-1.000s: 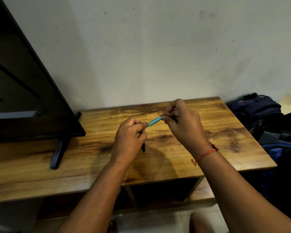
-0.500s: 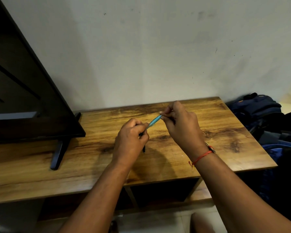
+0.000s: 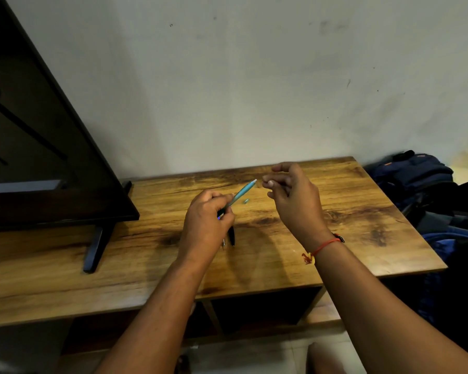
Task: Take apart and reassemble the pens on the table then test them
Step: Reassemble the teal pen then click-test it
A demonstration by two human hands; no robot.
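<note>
My left hand [image 3: 206,225] grips the lower end of a teal pen [image 3: 243,191], which points up and to the right over the wooden table [image 3: 349,228]. Just beyond the pen's white tip hovers my right hand [image 3: 295,201], its fingers loosely curled, apart from the pen and with nothing visible in them. A small teal-grey pen part [image 3: 246,201] lies on the table below the pen. Under my left hand lies a black pen [image 3: 231,236], partly hidden by the hand.
A large dark TV [image 3: 38,157] stands on the left of the table on a black foot [image 3: 95,249]. Blue and black bags [image 3: 416,179] are piled on the floor to the right. A wall runs behind the table.
My right hand has let go of the teal pen's tip and drawn slightly right. A small part now lies on the table. My left hand still grips the pen.
</note>
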